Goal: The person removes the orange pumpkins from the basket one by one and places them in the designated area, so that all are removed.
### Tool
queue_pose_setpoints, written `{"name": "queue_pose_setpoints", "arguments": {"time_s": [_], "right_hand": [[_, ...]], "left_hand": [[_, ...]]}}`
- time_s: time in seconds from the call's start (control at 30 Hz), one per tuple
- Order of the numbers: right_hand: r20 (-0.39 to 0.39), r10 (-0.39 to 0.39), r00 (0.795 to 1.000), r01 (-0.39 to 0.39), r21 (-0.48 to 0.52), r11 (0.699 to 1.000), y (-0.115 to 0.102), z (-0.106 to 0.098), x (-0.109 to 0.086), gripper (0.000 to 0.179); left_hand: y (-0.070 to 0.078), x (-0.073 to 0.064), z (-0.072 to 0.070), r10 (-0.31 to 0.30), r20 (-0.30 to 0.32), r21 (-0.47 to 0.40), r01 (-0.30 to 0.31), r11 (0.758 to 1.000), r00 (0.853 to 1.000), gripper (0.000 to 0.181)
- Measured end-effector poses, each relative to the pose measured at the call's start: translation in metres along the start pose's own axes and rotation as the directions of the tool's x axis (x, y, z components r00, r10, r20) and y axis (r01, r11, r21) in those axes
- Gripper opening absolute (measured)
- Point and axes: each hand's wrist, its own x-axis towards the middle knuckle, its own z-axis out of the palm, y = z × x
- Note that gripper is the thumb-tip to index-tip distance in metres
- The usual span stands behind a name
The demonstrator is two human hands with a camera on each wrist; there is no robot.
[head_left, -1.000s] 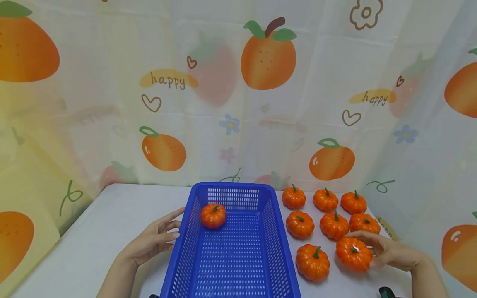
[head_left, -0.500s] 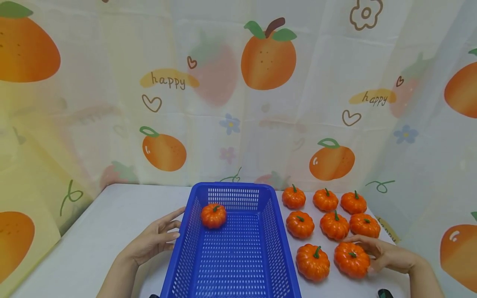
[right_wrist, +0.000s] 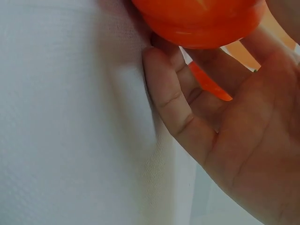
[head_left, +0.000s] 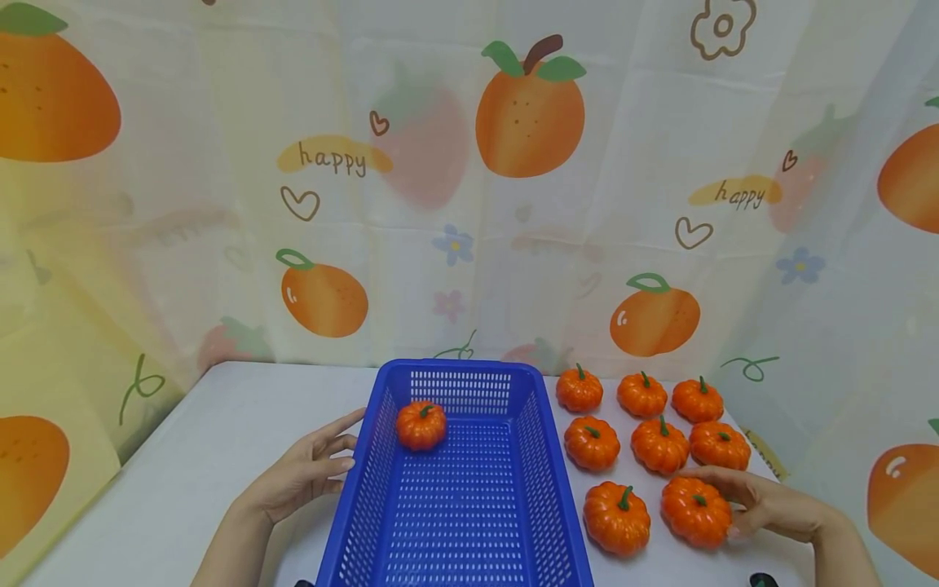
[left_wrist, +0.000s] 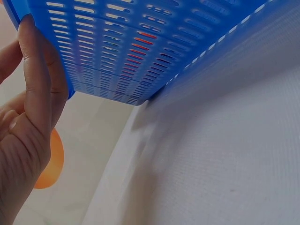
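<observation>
A blue plastic basket (head_left: 469,505) with slotted walls stands on the table, one small orange pumpkin (head_left: 421,425) lying in its far left corner. Against the basket's left outer side rests my left hand (head_left: 297,477), its fingertips touching near the rim, as the left wrist view shows too. My right hand (head_left: 763,501) holds another pumpkin (head_left: 696,512) in the nearest row, with thumb and fingers around its right side. In the right wrist view the underside of this pumpkin (right_wrist: 201,21) shows above the fingers. A further pumpkin (head_left: 617,518) sits just left of it.
Several more pumpkins (head_left: 660,445) stand in rows on the white table (head_left: 169,481), right of the basket. A fruit-print curtain (head_left: 513,244) hangs behind the table. Near the bottom edge a dark object (head_left: 763,580) is partly visible.
My right hand and its pumpkin have shifted slightly down toward the near edge of the table. The left hand and the basket stay in place.
</observation>
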Motion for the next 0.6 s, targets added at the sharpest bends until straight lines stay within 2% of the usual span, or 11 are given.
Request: {"name": "queue_pose_setpoints", "arguments": {"time_s": [0.17,0.37,0.5,0.6], "right_hand": [[-0.005,-0.033,0.999,0.033,-0.038,0.999,-0.0021,0.0001,-0.0003,0.073],[-0.016,-0.034,0.999,0.033,-0.026,0.999,-0.0026,0.0007,-0.0022,0.072],[-0.023,-0.036,0.999,0.036,0.004,0.999,-0.0029,0.0018,-0.0047,0.07],[-0.017,-0.065,0.998,0.066,0.049,0.997,-0.0033,0.0021,-0.0058,0.07]], "left_hand": [[-0.0013,0.0,-0.0006,0.007,0.004,0.001,-0.007,1.0,1.0,0.07],[-0.002,-0.0006,-0.0005,0.016,0.011,-0.005,-0.016,1.0,1.0,0.07],[-0.0009,-0.0006,0.0003,0.027,0.019,-0.014,-0.027,1.0,0.999,0.07],[-0.0002,-0.0006,0.0006,0.032,0.022,-0.017,-0.032,0.999,0.999,0.071]]}}
